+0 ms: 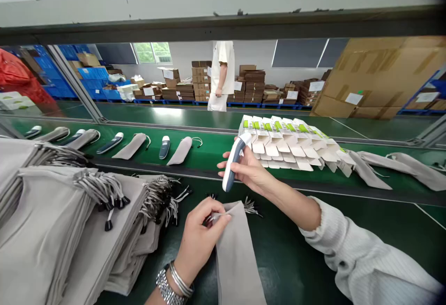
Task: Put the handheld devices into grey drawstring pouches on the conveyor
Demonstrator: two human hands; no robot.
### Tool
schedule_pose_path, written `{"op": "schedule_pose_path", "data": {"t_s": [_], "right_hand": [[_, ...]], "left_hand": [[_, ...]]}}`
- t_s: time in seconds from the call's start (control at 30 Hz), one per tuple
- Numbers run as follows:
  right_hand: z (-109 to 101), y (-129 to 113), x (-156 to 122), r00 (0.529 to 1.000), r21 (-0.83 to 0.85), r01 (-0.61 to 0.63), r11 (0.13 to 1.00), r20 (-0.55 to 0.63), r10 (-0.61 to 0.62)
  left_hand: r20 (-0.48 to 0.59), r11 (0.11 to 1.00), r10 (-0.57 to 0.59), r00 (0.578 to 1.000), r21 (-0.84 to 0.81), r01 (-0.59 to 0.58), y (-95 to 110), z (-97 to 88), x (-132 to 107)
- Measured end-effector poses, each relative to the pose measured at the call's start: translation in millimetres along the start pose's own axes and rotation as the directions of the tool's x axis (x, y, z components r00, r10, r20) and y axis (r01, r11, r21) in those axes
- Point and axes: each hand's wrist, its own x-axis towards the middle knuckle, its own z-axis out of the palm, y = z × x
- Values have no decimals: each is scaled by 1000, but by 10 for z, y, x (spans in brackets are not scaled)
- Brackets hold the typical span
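Observation:
My right hand (249,171) is closed around a white and blue handheld thermometer-like device (233,162), held tilted above the green table. My left hand (199,237) pinches the open top edge of a grey drawstring pouch (237,254) that lies flat on the table in front of me. The device hovers a short way above and right of the pouch mouth, not touching it.
Stacks of grey drawstring pouches (69,230) fill the left. On the green conveyor belt (209,149) lie several devices (164,147) and filled pouches (180,151). Fanned white and green cards (292,142) sit right of the device. A person (221,75) stands beyond, among cardboard boxes.

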Motion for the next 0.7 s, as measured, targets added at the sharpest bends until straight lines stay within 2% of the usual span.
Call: {"op": "schedule_pose_path", "data": {"t_s": [0.17,0.27,0.33,0.4,0.5,0.53,0.6,0.63,0.7], "right_hand": [[98,-11,-373,992,-35,-18,999,121,22],[90,6,-458,970,-186,-47,981,226,89],[85,-34,-486,957,-348,7,938,275,94],[96,-97,-507,941,-508,78,858,322,106],[133,-180,-545,902,-636,87,767,377,211],[144,-201,-564,889,-636,53,770,381,254],[152,-246,-616,879,-546,-63,835,366,306],[150,-277,-650,889,-453,-127,883,343,304],[139,-371,-733,927,-212,-196,957,278,251]], "left_hand": [[-30,996,27,999,-85,-29,65,21,-26],[-121,993,59,991,-96,-71,92,9,-59],[-211,993,58,976,-87,-78,100,-3,-78],[-283,994,49,958,-80,-74,97,-13,-90],[-305,991,32,952,-116,-71,70,-37,-92],[-292,988,20,956,-144,-64,59,-56,-83],[-278,975,-54,959,-221,-9,53,-126,-49],[-296,960,-125,947,-278,40,63,-175,-23],[-387,900,-280,878,-423,101,110,-286,36]]}}
